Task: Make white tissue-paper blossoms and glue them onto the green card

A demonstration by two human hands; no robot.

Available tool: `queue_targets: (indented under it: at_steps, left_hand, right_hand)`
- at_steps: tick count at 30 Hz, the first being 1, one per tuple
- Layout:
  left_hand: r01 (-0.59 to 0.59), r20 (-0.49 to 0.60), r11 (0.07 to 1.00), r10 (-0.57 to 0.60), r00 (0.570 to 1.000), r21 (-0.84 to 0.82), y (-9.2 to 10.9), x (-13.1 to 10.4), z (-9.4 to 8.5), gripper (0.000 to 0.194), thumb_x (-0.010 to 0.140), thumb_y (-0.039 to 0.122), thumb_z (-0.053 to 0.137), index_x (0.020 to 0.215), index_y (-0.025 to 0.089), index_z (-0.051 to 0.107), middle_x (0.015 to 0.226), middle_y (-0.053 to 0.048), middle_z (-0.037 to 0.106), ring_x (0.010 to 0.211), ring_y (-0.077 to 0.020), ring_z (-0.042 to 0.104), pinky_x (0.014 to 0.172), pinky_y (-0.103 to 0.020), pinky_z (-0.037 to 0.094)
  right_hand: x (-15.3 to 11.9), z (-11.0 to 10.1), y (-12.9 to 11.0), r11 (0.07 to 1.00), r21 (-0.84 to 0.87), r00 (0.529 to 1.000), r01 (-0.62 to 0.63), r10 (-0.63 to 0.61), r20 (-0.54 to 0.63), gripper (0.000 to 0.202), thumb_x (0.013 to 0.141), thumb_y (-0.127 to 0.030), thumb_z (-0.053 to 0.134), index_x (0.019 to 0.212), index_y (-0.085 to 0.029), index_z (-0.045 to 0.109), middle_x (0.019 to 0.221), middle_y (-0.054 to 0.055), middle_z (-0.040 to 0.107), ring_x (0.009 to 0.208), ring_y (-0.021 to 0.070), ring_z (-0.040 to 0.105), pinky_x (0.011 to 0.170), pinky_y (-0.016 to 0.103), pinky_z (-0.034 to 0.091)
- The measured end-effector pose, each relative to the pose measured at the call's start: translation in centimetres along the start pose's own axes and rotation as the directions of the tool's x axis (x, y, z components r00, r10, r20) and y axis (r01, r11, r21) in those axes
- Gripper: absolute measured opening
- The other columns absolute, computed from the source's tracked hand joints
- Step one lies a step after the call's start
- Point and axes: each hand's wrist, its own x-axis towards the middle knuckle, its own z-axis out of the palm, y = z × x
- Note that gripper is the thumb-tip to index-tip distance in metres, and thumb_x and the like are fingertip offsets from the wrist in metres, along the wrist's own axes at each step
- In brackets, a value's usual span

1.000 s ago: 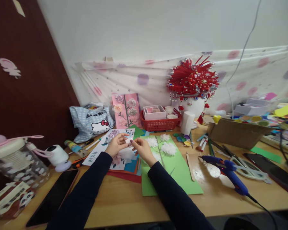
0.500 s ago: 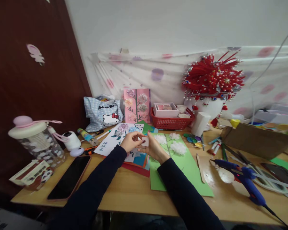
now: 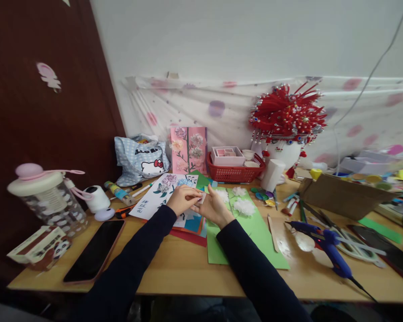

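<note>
Both hands meet over the middle of the table, around a small pale square piece (image 3: pixel 203 197) that looks like paper. My left hand (image 3: pixel 184 199) is closed, its thumb and fingertips pinching at the piece's left side. Behind and to the right of it, my right hand (image 3: pixel 219 209) holds the piece against its fingers, with the thumb up. Beneath the hands lie a green sheet (image 3: pixel 251 246) bearing white fluffy flowers (image 3: pixel 244 207) and a white sheet (image 3: pixel 149 202) with coloured flowers and writing. Stacked coloured papers (image 3: pixel 191 236) are partly hidden by my left hand.
On the right lie a blue glue gun (image 3: pixel 322 243), a wooden stick (image 3: pixel 272 233) and scissors (image 3: pixel 356 248). A red basket (image 3: pixel 235 173) and a red beaded headdress (image 3: pixel 289 114) stand behind. To the left are a phone (image 3: pixel 96 250) and a bottle (image 3: pixel 53 197).
The view has shifted slightly. My left fingers have come further over the pale piece, covering more of it, and my right hand has turned a little with it.
</note>
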Motion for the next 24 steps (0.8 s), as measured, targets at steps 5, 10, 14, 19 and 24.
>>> queue_targets:
  at_steps: [5, 10, 14, 19, 24]
  left_hand:
    - [-0.004, -0.013, 0.999, 0.005, 1.0, 0.033, 0.03, -0.11, 0.57, 0.011, 0.072, 0.018, 0.063, 0.075, 0.021, 0.072, 0.085, -0.005, 0.072, 0.085, -0.0201, 0.06, 0.085, -0.037, 0.042]
    - [0.034, -0.039, 0.992, -0.03, 0.999, 0.118, 0.26, -0.31, 0.86, 0.012, 0.065, 0.028, 0.072, 0.076, 0.023, 0.072, 0.086, -0.005, 0.071, 0.089, -0.0233, 0.057, 0.088, -0.041, 0.037]
    - [0.052, -0.044, 0.99, -0.046, 0.998, 0.131, 0.09, -0.4, 0.9, 0.008, 0.071, 0.024, 0.065, 0.073, 0.024, 0.072, 0.081, -0.004, 0.071, 0.088, -0.0222, 0.057, 0.09, -0.041, 0.035]
    - [0.083, -0.033, 0.991, -0.08, 0.996, 0.103, -0.22, -0.42, 0.93, 0.012, 0.073, 0.019, 0.058, 0.072, 0.02, 0.07, 0.08, -0.004, 0.07, 0.085, -0.0205, 0.058, 0.086, -0.038, 0.039]
    - [0.199, -0.087, 0.977, -0.205, 0.975, -0.072, -0.53, -0.38, 0.82, 0.017, 0.076, 0.022, 0.052, 0.081, 0.017, 0.066, 0.086, -0.006, 0.067, 0.084, -0.019, 0.058, 0.081, -0.033, 0.044]
  right_hand:
    - [-0.2, 0.46, 0.12, 0.999, -0.037, 1.0, 0.019, -0.018, 0.016, 0.038, 0.088, -0.053, 0.031, 0.088, -0.019, 0.047, 0.085, 0.008, 0.064, 0.086, 0.0214, 0.061, 0.074, 0.041, 0.05]
    - [-0.28, 0.76, 0.09, 0.999, -0.017, 0.999, 0.041, -0.041, 0.027, 0.039, 0.088, -0.054, 0.031, 0.092, -0.018, 0.047, 0.087, 0.009, 0.063, 0.092, 0.0228, 0.06, 0.073, 0.04, 0.05]
    - [-0.21, 0.47, 0.13, 0.998, 0.001, 0.998, 0.061, -0.061, -0.027, 0.038, 0.088, -0.053, 0.032, 0.093, -0.018, 0.047, 0.084, 0.008, 0.063, 0.089, 0.0228, 0.061, 0.072, 0.042, 0.05]
    - [-0.23, 0.35, 0.18, 0.999, -0.002, 0.997, 0.054, -0.055, -0.062, 0.036, 0.088, -0.051, 0.033, 0.091, -0.019, 0.048, 0.083, 0.007, 0.064, 0.085, 0.0221, 0.061, 0.074, 0.044, 0.05]
    - [-0.05, 0.27, 0.28, 0.998, 0.03, 0.996, 0.058, -0.056, -0.067, 0.035, 0.088, -0.049, 0.033, 0.091, -0.018, 0.05, 0.078, 0.008, 0.064, 0.083, 0.0222, 0.062, 0.073, 0.042, 0.05]
